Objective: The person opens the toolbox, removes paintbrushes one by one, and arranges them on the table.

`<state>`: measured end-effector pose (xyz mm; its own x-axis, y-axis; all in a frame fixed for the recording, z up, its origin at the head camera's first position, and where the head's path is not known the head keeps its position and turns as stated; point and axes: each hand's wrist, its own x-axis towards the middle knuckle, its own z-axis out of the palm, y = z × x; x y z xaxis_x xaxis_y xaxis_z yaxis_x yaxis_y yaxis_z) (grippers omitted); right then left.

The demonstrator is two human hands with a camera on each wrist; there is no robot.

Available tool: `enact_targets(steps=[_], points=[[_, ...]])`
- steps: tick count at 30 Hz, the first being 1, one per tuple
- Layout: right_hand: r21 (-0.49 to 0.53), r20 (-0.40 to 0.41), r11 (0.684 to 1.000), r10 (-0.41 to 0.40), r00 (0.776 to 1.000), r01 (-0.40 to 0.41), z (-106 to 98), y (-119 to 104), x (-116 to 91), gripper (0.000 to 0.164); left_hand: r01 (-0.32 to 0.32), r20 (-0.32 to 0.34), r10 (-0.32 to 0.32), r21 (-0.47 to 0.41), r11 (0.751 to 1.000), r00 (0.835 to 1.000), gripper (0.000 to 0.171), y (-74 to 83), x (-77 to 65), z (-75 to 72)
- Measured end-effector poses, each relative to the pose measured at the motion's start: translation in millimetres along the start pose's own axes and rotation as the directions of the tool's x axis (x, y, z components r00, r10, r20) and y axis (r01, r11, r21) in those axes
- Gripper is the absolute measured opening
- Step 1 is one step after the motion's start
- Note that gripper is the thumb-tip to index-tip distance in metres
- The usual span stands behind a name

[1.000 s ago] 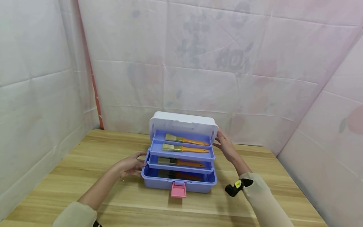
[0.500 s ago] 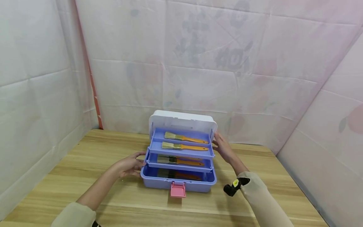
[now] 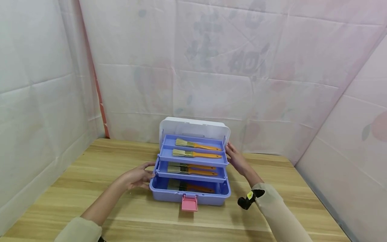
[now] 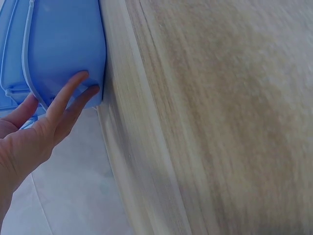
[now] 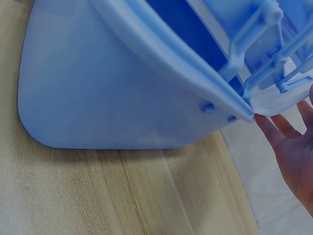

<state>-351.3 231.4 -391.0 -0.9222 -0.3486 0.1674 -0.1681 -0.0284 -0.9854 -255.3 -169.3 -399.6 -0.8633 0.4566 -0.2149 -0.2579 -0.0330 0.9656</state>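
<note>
A lavender toolbox [image 3: 191,199] with a white lid [image 3: 196,127] stands unfolded on the wooden table, its stepped trays spread toward the back. Paint brushes with orange handles lie in it: two in the upper tray [image 3: 164,155], two in the middle tray [image 3: 163,174], one visible at the bottom. My left hand [image 3: 139,176] grips the box's left side, thumb at the rim and fingers [image 4: 66,95] along the outer wall. At the far right, my right hand [image 3: 238,158] holds the lid's edge; its fingertips are partly hidden in the head view.
A pink latch [image 3: 189,203] hangs down at the box's front. Hinged linkage arms [image 5: 239,44] join the trays on the right side. Behind the wooden table [image 3: 127,215] and at both sides hang pale patterned sheets [image 3: 205,77].
The lid has tilted farther back with my right hand on it. Upper trays have shifted up and back, uncovering the middle tray's second paint brush. My left hand stays at the box's side.
</note>
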Motion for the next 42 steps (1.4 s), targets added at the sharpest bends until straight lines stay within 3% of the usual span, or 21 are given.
enact_targets(steps=[17,30,42], points=[[0.019,0.027,0.998,-0.069,0.997,0.068,2,12,6,0.051,-0.009,0.006,0.009,0.0,1.0,1.0,0.062,-2.8,-1.0,-1.5],[0.003,0.027,0.998,-0.062,0.998,0.062,0,25,9,0.057,-0.01,-0.013,0.01,-0.004,1.0,1.0,0.061,-2.5,-2.3,1.5],[-0.001,-0.012,0.999,-0.043,0.999,0.043,3,35,6,0.05,-0.005,-0.018,0.005,0.0,1.0,1.0,0.06,-4.8,-4.3,2.9]])
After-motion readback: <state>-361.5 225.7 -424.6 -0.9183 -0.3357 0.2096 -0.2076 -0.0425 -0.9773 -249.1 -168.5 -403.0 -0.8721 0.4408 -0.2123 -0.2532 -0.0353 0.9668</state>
